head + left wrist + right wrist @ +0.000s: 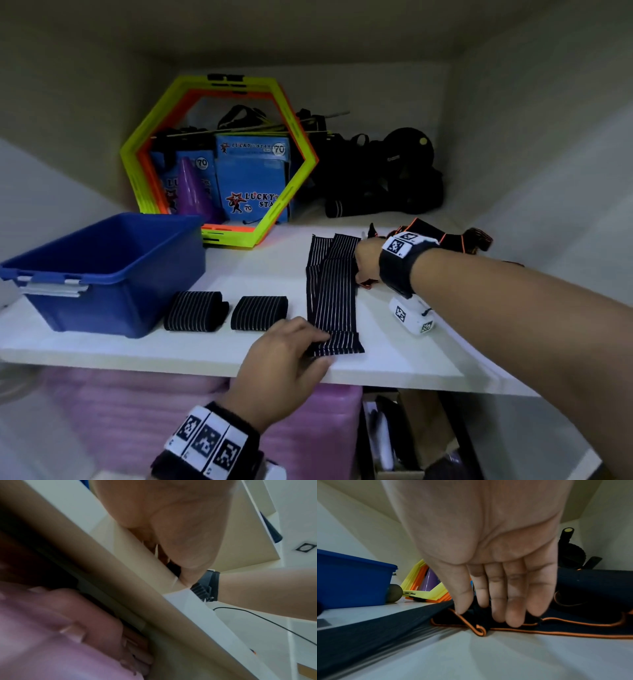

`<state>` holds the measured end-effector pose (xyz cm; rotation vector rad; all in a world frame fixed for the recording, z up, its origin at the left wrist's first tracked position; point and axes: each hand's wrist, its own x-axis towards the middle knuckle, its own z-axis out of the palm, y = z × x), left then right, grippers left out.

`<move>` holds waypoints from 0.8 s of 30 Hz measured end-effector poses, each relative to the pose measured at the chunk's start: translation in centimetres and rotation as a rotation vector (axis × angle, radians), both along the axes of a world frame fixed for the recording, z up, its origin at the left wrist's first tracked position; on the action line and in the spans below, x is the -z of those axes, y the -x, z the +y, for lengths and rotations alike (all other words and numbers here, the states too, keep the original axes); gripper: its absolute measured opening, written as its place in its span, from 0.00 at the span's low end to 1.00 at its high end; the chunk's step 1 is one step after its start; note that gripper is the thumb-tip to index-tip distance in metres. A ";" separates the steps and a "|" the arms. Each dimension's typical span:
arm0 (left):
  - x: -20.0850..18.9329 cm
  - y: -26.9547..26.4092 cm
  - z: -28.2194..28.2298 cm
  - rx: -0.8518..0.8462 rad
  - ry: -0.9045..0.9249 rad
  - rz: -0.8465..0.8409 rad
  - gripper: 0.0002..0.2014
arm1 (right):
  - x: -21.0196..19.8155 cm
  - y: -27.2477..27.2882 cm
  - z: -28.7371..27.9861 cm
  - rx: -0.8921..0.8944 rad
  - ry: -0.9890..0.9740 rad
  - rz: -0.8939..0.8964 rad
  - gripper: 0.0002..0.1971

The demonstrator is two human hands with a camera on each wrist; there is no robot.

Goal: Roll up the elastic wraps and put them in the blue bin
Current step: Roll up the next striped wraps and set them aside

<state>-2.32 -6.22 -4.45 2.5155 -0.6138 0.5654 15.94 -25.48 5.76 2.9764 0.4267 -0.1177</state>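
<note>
Pinching the near end of the flat striped wrap (331, 291), the left hand (286, 363) sits at the front lip of the white shelf (239, 349) in the head view; fingers lie on top of the fabric's folded end, thumb at the edge below it. That wrap runs straight away from the grip toward the back of the shelf, unrolled. At its far end the right hand (366, 257) reaches in with fingers pointing down, on the black orange-trimmed wrap (455, 236) that lies just beside the striped one. Left of the left hand's grip sit two rolled wraps (259, 313), side by side, apart from each other; further left again, the blue bin (113, 270), with no wraps visible inside. Behind the bin stand the yellow and orange hexagon frames (219, 161), with blue boxes (251, 181) and a purple cone (195, 192) seen through them. Black gear (387, 178) is piled behind the right hand.

Left wrist view: blurred, looking up from under the shelf edge (137, 601). The left hand (171, 527) fills the top, thumb tip against the shelf lip with a dark bit of fabric beside it. How the other fingers lie cannot be told here. A pink container (42, 649) lies below.

Right wrist view: right hand (488, 547) with fingers straight and close together, tips pressing down onto the black orange-trimmed wrap (565, 626); thumb tip touches its orange edge. Whether it pinches the fabric cannot be told. The striped wrap (376, 635) runs left of the fingertips, blurred. The blue bin (351, 580) stands well off to the left.
</note>
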 end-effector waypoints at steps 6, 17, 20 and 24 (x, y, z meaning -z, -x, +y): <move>0.5 0.2 -0.2 -0.046 0.054 -0.024 0.17 | -0.1 -1.2 -0.2 -0.022 0.111 0.112 0.19; 0.4 0.2 0.0 -0.018 -0.003 -0.012 0.19 | 2.8 -10.1 -6.6 0.226 0.024 0.182 0.30; -0.9 0.2 0.4 0.052 -0.061 0.046 0.25 | 0.4 -5.8 -5.9 0.305 -0.082 0.252 0.20; -5.1 -1.1 1.5 0.191 -0.147 0.211 0.28 | -2.2 -3.2 -5.1 0.384 -0.433 0.272 0.13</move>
